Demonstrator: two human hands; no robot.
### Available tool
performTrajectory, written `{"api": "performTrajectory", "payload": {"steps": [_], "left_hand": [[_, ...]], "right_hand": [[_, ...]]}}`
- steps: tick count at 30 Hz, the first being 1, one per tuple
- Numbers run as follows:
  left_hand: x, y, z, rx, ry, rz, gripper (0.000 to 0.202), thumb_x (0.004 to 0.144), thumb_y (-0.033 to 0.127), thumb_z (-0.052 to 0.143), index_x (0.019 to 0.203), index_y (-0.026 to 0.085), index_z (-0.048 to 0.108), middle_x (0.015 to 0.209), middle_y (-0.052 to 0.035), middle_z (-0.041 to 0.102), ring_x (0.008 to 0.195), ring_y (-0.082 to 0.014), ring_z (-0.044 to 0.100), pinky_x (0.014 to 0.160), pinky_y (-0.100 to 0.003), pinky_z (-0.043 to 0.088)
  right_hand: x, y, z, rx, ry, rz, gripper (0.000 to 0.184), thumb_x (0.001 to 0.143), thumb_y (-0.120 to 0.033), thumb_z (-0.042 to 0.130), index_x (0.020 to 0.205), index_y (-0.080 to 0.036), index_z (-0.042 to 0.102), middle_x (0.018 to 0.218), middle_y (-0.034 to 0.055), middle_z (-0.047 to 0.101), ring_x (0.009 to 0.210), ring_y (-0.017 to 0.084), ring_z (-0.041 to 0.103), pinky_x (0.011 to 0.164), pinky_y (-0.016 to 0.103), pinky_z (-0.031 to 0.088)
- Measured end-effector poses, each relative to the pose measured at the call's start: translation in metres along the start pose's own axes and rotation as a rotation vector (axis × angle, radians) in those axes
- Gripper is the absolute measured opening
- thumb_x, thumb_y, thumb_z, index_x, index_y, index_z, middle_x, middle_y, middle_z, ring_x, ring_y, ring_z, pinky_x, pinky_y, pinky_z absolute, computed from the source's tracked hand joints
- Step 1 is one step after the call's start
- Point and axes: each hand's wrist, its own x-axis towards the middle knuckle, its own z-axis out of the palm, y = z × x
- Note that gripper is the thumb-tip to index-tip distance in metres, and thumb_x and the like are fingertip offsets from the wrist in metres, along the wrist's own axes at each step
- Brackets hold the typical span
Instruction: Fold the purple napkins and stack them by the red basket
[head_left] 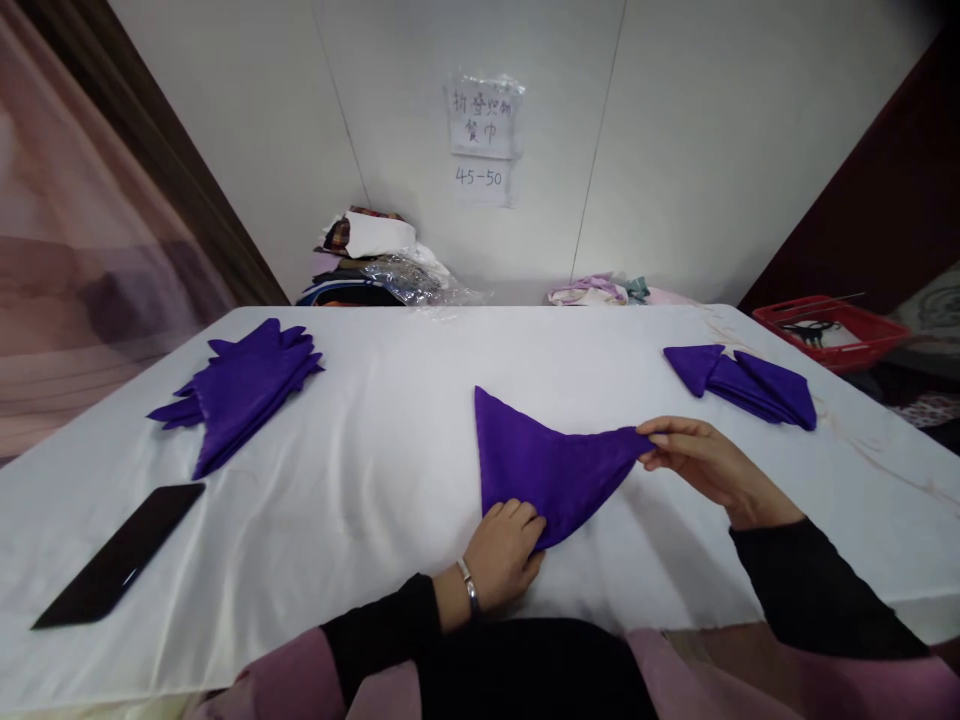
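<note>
A purple cloth napkin (551, 465), folded to a rough triangle, lies in front of me on the white tablecloth (390, 420). At its near edge my left hand (507, 550) presses on the fabric with bent fingers, the thumb close to the fold. My right hand (686, 450) pinches the napkin's right corner between thumb and fingers, lifted slightly off the table. The far left corner points up and away from me. Any layers beneath the top face are hidden.
Folded purple napkins (247, 395) lie stacked at the left, behind a dark phone-like slab (120, 555). Another folded purple napkin (757, 385) is at the right. A red basket (832, 345) stands beyond the right edge; piled cloths (371, 240) sit against the wall.
</note>
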Motion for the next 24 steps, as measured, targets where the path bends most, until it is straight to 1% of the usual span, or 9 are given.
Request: {"api": "performTrajectory", "payload": {"steps": [2,5,7,9,11,13,17,21,24], "left_hand": [[-0.003,0.001,0.002,0.009,-0.002,-0.016,0.023,0.082,0.024,0.050,0.105,0.021,0.054,0.097,-0.0062,0.058,0.091,-0.0216,0.051,0.077,-0.036,0.042],[-0.007,0.001,0.006,0.013,0.011,-0.040,0.020,0.081,0.021,0.050,0.101,0.021,0.053,0.097,-0.0058,0.058,0.090,-0.0210,0.051,0.077,-0.036,0.043],[-0.010,0.000,0.010,0.008,0.034,-0.071,0.025,0.079,0.021,0.052,0.105,0.021,0.052,0.098,-0.0059,0.059,0.090,-0.0214,0.052,0.078,-0.036,0.043],[-0.013,-0.002,0.013,-0.009,0.060,-0.108,0.033,0.078,0.021,0.052,0.111,0.020,0.049,0.100,-0.0065,0.060,0.091,-0.0222,0.053,0.080,-0.037,0.044],[-0.015,-0.003,0.015,-0.035,0.077,-0.143,0.041,0.076,0.021,0.053,0.117,0.018,0.046,0.102,-0.0078,0.061,0.092,-0.0230,0.054,0.082,-0.038,0.045],[-0.018,-0.004,0.015,-0.069,0.094,-0.184,0.049,0.074,0.021,0.053,0.122,0.016,0.042,0.103,-0.0097,0.062,0.093,-0.0238,0.055,0.083,-0.040,0.046],[-0.024,-0.009,0.014,-0.116,0.154,-0.280,0.067,0.073,0.020,0.052,0.135,0.012,0.027,0.106,-0.0128,0.063,0.092,-0.0246,0.058,0.083,-0.041,0.047],[-0.034,-0.016,0.013,-0.134,0.219,-0.336,0.074,0.073,0.018,0.051,0.139,0.013,0.019,0.101,-0.0123,0.065,0.089,-0.0244,0.060,0.081,-0.040,0.049],[-0.038,-0.019,0.012,-0.150,0.251,-0.352,0.066,0.073,0.017,0.051,0.136,0.017,0.029,0.097,-0.0105,0.066,0.086,-0.0247,0.061,0.079,-0.040,0.050]], "right_hand": [[0.015,-0.014,0.018,-0.036,-0.057,-0.029,0.025,0.066,-0.026,0.075,0.089,-0.019,0.070,0.073,0.0044,0.070,0.069,0.017,0.067,0.075,0.034,0.053],[0.046,-0.028,0.048,-0.098,-0.192,-0.069,0.034,0.062,-0.021,0.075,0.095,-0.016,0.068,0.080,0.0053,0.071,0.076,0.018,0.067,0.079,0.034,0.052],[0.071,-0.031,0.067,-0.150,-0.288,-0.085,0.040,0.060,-0.016,0.074,0.100,-0.015,0.066,0.082,0.0060,0.071,0.078,0.017,0.066,0.076,0.032,0.052],[0.097,-0.030,0.086,-0.225,-0.335,-0.093,0.040,0.060,-0.014,0.072,0.100,-0.013,0.065,0.081,0.0061,0.071,0.074,0.016,0.066,0.071,0.029,0.052],[0.124,-0.026,0.104,-0.350,-0.339,-0.093,0.033,0.063,-0.012,0.069,0.096,-0.012,0.066,0.075,0.0055,0.070,0.068,0.014,0.064,0.065,0.026,0.052],[0.148,-0.021,0.121,-0.547,-0.328,-0.097,0.023,0.067,-0.012,0.065,0.089,-0.012,0.067,0.068,0.0044,0.068,0.061,0.013,0.062,0.058,0.024,0.049],[0.188,-0.007,0.148,-0.938,-0.262,-0.135,0.007,0.070,-0.012,0.059,0.068,-0.013,0.066,0.049,0.0006,0.059,0.052,0.014,0.058,0.049,0.022,0.040],[0.216,0.007,0.162,-1.032,-0.219,-0.186,0.008,0.062,-0.013,0.065,0.056,-0.015,0.061,0.048,-0.0011,0.055,0.055,0.015,0.055,0.053,0.024,0.036],[0.230,0.017,0.166,-1.056,-0.193,-0.218,0.010,0.056,-0.014,0.067,0.052,-0.016,0.058,0.052,-0.0006,0.056,0.059,0.016,0.054,0.055,0.025,0.034]]}}
